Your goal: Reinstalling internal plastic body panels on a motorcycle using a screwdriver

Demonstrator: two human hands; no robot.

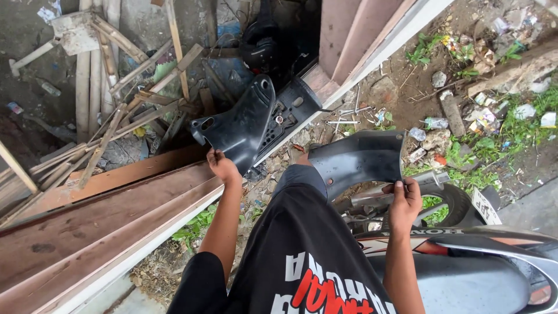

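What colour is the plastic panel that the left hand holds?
Glossy black. The panel in the left hand shows best in the head view.

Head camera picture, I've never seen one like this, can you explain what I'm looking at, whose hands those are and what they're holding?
The single picture comes from a camera worn on a person's head, looking down, so you see their own arms and black shirt from above. No machine is at work, only two bare hands. The left hand grips the lower edge of a black plastic motorcycle body panel. The right hand pinches the edge of a curved dark grey fender-like panel. At lower right stands a motorcycle with its seat and rear wheel showing. On the left lie long wooden boards and a heap of scrap wood sticks. The dirt ground on the right carries weeds, litter and some metal hand tools.
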